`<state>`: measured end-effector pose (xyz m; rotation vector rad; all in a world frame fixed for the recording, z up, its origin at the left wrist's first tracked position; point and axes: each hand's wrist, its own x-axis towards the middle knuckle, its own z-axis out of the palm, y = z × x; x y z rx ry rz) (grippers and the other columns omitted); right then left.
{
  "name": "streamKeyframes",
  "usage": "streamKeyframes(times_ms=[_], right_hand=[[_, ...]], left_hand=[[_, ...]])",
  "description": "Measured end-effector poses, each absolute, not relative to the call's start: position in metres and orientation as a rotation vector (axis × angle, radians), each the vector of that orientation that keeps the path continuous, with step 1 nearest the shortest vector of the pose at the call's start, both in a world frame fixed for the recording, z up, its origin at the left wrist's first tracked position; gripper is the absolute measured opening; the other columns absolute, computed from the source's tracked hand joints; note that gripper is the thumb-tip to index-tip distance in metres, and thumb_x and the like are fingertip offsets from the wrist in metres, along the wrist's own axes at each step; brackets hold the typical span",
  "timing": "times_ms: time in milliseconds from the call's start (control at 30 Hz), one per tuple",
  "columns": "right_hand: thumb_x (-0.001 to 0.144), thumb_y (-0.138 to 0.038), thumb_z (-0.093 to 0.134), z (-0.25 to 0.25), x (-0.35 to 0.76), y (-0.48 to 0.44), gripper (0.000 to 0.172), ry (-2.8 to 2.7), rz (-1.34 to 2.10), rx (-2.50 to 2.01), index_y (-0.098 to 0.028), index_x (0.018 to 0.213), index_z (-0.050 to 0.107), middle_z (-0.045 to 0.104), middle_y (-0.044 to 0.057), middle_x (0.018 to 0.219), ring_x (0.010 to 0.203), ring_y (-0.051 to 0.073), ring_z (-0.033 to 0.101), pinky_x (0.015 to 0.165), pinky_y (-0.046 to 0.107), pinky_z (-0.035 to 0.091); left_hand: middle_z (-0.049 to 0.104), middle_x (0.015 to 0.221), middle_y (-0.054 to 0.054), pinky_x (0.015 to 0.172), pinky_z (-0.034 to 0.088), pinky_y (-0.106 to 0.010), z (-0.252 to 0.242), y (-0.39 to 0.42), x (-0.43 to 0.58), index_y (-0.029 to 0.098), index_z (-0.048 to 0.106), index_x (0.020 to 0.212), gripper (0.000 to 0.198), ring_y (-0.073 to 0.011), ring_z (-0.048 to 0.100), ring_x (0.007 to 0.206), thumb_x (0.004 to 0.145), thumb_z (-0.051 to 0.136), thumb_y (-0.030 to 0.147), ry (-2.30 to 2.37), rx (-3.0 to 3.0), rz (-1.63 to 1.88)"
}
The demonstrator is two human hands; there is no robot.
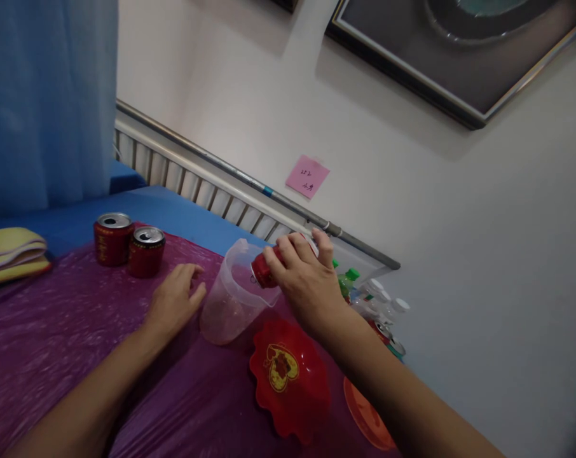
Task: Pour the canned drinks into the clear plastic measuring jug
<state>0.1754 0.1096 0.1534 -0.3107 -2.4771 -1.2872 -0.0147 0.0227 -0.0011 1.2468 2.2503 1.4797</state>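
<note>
My right hand is wrapped round a red drink can, tipped on its side with its top end over the mouth of a clear plastic pitcher. Some liquid seems to be in the pitcher, though its level is hard to make out. Just left of the pitcher, my left hand is held with bent fingers apart and nothing in it. Beyond it, two opened dark red cans stand upright side by side. In front of the pitcher lies a red scalloped dish with a yellow heart design.
A purple plastic sheet covers the blue table. Folded yellow cloth lies at the far left. Several bottles and cans stand behind my right forearm, with an orange dish partly under it. A radiator runs along the wall.
</note>
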Motion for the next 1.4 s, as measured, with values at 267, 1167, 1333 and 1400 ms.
streamKeyframes(times_ms=[267, 1167, 1333, 1400], right_hand=[[0.076, -0.019, 0.067, 0.153, 0.197, 0.127, 0.048, -2.483, -0.540, -0.742, -0.016, 0.123, 0.061, 0.071, 0.014, 0.117, 0.108, 0.034, 0.062, 0.101, 0.057, 0.034], [0.071, -0.028, 0.077, 0.042, 0.221, 0.024, 0.084, -2.248, 0.405, -0.677, -0.025, 0.147, 0.043, 0.063, 0.012, 0.137, 0.121, 0.034, 0.064, 0.096, 0.045, 0.057], [0.082, -0.036, 0.071, 0.036, 0.253, 0.024, 0.068, -2.366, 0.208, -0.695, -0.025, 0.146, 0.049, 0.064, 0.011, 0.137, 0.123, 0.034, 0.064, 0.098, 0.043, 0.058], [0.086, -0.035, 0.069, 0.031, 0.264, 0.021, 0.065, -2.386, 0.189, -0.713, -0.027, 0.146, 0.049, 0.065, 0.010, 0.136, 0.122, 0.032, 0.065, 0.099, 0.042, 0.058]], left_hand=[[0.065, 0.082, 0.000, 0.071, 0.050, -0.025, 0.004, 0.014, -0.010, 0.022, 0.064, 0.089, 0.024, -0.0134, 0.059, 0.073, 0.082, 0.052, 0.042, 2.093, 1.319, 1.863], [0.069, 0.111, -0.002, 0.092, 0.049, -0.025, 0.041, -0.022, -0.002, 0.024, 0.066, 0.114, 0.073, -0.0183, 0.064, 0.102, 0.055, 0.087, 0.061, 1.099, 1.682, 1.657], [0.068, 0.113, -0.003, 0.096, 0.049, -0.029, 0.041, -0.025, -0.035, 0.021, 0.064, 0.111, 0.071, -0.0215, 0.062, 0.107, 0.054, 0.080, 0.059, 1.753, 1.215, 1.839], [0.066, 0.116, -0.006, 0.099, 0.050, -0.035, 0.036, -0.021, -0.045, 0.020, 0.059, 0.117, 0.075, -0.0244, 0.062, 0.107, 0.056, 0.075, 0.060, 1.914, 1.080, 1.890]])
